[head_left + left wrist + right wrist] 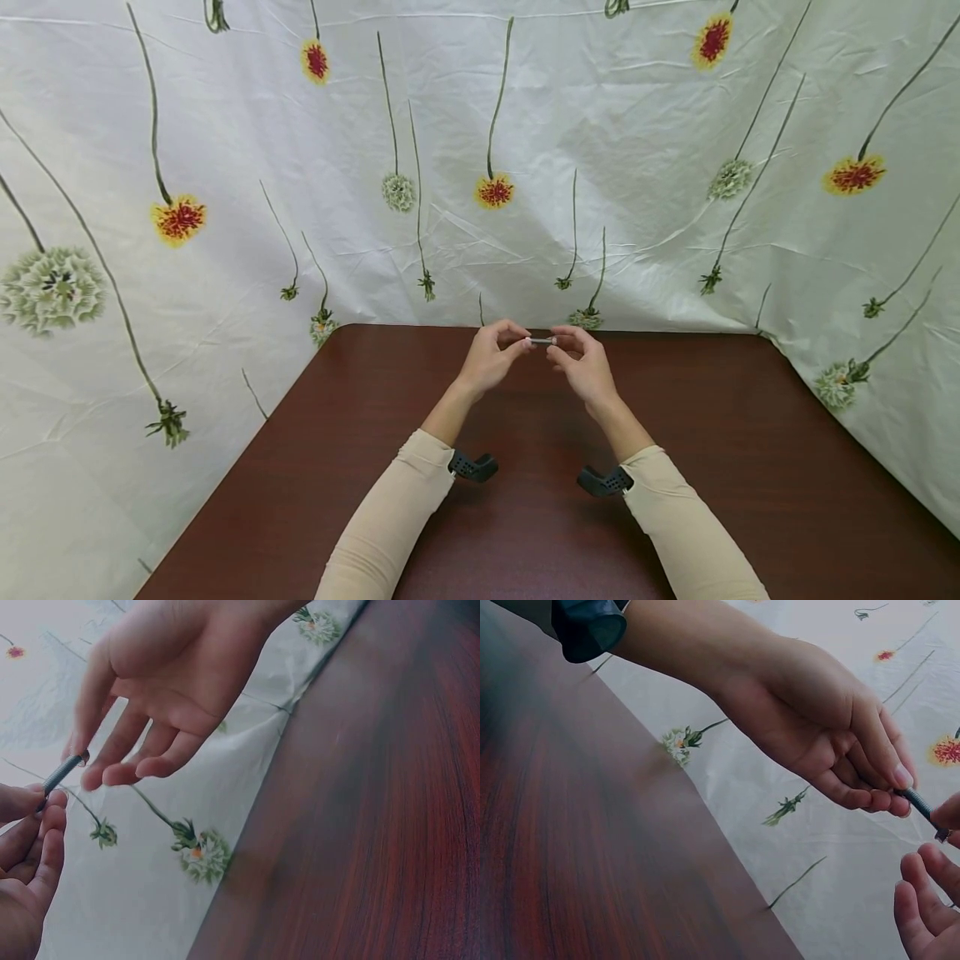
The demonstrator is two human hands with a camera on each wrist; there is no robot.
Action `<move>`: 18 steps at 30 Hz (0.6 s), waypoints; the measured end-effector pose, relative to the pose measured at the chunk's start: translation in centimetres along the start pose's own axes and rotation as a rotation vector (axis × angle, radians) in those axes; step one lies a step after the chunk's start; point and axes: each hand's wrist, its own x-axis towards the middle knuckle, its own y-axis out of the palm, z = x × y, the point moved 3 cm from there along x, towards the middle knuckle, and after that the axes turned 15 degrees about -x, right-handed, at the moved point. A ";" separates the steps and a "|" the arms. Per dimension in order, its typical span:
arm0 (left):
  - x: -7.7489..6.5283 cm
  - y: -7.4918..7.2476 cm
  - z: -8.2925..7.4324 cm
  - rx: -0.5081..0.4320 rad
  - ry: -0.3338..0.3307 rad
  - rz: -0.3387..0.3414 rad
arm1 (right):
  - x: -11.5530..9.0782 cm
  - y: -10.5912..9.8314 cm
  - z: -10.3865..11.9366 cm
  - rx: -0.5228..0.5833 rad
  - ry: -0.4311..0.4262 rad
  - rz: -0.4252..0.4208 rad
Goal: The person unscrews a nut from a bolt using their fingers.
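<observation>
Nearest the camera, two beige sleeves (390, 517) are reaching over the dark wooden table (525, 533). Above it, the left hand (491, 357) and right hand (585, 367) are each pinching one end of a small metal rod (542, 341), other fingers loosely spread. Beyond, a flowered cloth (225, 167) is draping; the rod's detail is hard to make out.

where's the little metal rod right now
In the head view, the rod is held above the table's far edge, pinched between the left hand and right hand.
</observation>
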 end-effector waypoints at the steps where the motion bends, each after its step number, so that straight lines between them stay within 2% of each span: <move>1: 0.0 0.0 0.0 0.001 0.000 -0.001 | 0.0 0.0 0.0 0.001 0.002 0.002; 11: 0.0 0.0 0.2 -0.002 -0.001 0.000 | 0.0 0.0 0.0 -0.039 -0.002 -0.016; 18: 0.1 0.0 0.1 -0.014 -0.011 0.005 | 0.0 0.2 0.2 0.039 0.011 -0.009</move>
